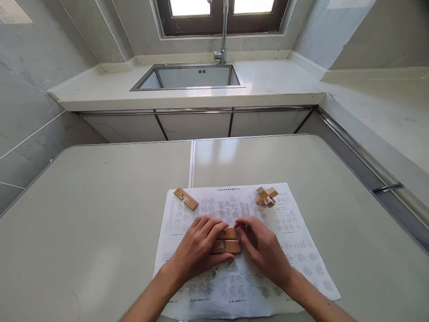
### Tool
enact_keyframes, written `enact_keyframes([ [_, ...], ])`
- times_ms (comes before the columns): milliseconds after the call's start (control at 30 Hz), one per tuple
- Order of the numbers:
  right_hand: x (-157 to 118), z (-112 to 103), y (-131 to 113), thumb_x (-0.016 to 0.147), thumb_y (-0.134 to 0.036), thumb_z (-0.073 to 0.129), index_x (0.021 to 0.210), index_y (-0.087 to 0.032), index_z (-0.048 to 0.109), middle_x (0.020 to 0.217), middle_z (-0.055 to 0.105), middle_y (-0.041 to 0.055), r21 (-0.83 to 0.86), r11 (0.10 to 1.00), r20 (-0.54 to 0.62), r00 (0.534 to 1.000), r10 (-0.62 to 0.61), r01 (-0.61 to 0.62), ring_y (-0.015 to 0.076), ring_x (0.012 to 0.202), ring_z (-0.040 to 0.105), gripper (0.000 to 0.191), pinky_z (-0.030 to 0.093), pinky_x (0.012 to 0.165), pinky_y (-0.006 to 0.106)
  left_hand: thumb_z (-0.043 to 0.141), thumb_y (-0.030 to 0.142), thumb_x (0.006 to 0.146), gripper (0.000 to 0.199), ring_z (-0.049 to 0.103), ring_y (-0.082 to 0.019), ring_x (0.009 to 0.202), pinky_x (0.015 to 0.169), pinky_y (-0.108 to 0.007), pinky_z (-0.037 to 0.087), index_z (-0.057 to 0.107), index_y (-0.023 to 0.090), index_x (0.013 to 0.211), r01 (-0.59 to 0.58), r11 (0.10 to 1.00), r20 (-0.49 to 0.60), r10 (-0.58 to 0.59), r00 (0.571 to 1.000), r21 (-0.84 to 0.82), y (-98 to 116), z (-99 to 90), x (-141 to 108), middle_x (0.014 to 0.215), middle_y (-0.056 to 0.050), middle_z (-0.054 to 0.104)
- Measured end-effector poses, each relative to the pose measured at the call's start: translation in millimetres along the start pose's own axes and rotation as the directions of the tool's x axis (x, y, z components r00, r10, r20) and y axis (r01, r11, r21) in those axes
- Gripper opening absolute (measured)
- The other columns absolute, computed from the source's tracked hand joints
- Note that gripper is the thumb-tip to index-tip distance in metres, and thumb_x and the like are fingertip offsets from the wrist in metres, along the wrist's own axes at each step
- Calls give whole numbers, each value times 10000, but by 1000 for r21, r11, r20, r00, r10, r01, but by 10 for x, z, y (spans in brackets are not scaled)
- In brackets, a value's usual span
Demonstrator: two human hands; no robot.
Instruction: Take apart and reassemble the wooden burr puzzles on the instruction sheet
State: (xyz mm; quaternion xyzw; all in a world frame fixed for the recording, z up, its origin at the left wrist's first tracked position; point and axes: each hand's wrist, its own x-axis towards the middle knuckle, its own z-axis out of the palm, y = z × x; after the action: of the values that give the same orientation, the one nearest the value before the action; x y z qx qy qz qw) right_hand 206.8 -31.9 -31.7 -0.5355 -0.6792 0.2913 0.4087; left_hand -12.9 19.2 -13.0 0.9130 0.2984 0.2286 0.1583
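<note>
Two flat wooden strips lie parallel at the lower centre of the frame, one above the other. The upper strip [230, 232] and the lower strip [232, 247] both have their long axis running left to right, their visible ends pointing right; the lower end reaches slightly farther right. A cut-out shows in the lower strip, near the fingers.

Left hand [202, 241]: gripping the pair, thumb along the bottom edge, fingers bent over the top; it hides the strips' left ends. Right hand [264, 247]: thumb and forefinger curled at the right ends, at or just beside them; whether they pinch the wood cannot be told.

Surroundings: a printed sheet [295, 257] lies under the hands, its diagrams partly covered by both. On its upper left, a loose notched plate [191, 203], long axis slanting from upper left to lower right. On its upper right, a cross-shaped wooden assembly [267, 197] with arms jutting several ways. Both sit beyond the hands, apart from them. Table [100, 214] beneath; sink [187, 76] and faucet [223, 53] at top centre.
</note>
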Motion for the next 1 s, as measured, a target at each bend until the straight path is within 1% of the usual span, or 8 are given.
enact_keyframes([
  [133,-1,6,20,1062,-212,524,1204,-252,601,1093,710,71,-4,1000,-27,999,17,-17,233,972,702,166,592,863,371,862,492,829,611,661,-308,1021,910,-455,556,559,170,1251,-2,1000,-20,3,1000,16,-49,-4,5,1146,-122,720],
  [233,1,10,32,1063,-233,526,1192,-250,601,1098,712,77,4,999,-39,999,36,-36,235,955,706,150,598,860,375,849,473,850,597,673,-309,1042,936,-460,557,563,175,1281,-2,999,-31,4,1000,44,-129,-54,-16,1163,-125,726],
  [433,-1,5,24,1073,-265,523,1181,-259,595,1086,703,76,40,997,-14,998,67,-66,239,931,696,130,600,845,395,782,473,918,564,669,-306,1110,963,-463,557,543,218,1362,59,994,-31,-56,998,88,-325,-308,-191,1231,-115,726],
  [633,-7,-4,9,1076,-275,527,1194,-265,596,1094,700,74,57,996,12,998,67,-68,245,952,699,137,613,857,410,776,445,929,527,635,-318,1183,984,-460,554,566,229,1362,89,984,-10,-89,996,154,-498,-548,-392,1264,-107,726],
  [800,-2,-6,7,1075,-274,528,1196,-264,600,1085,703,77,56,996,11,998,67,-67,251,955,693,141,607,857,421,732,446,964,477,614,-307,1214,993,-446,549,580,253,1373,106,980,20,-111,994,169,-638,-713,-472,1245,-89,739],
  [867,0,-9,10,1075,-273,528,1196,-265,600,1085,701,73,59,996,16,997,72,-72,246,946,694,141,607,854,416,744,457,953,518,600,-312,1254,1033,-458,527,570,259,1399,101,977,24,-107,994,189,-700,-768,-468,1311,-93,721],
  [933,1,-11,12,1075,-273,528,1192,-265,600,1084,699,69,62,995,23,997,76,-77,240,936,696,138,607,852,410,769,495,922,622,574,-333,1318,1081,-486,495,538,257,1449,96,972,15,-101,995,213,-760,-810,-435,1416,-113,674],
  [1000,0,-11,11,1076,-275,526,1187,-263,601,1077,699,70,63,995,25,997,76,-78,240,927,695,135,607,844,410,780,528,902,731,524,-353,1408,1128,-508,460,484,255,1513,97,972,36,-107,994,213,-810,-842,-376,1514,-133,607],
])
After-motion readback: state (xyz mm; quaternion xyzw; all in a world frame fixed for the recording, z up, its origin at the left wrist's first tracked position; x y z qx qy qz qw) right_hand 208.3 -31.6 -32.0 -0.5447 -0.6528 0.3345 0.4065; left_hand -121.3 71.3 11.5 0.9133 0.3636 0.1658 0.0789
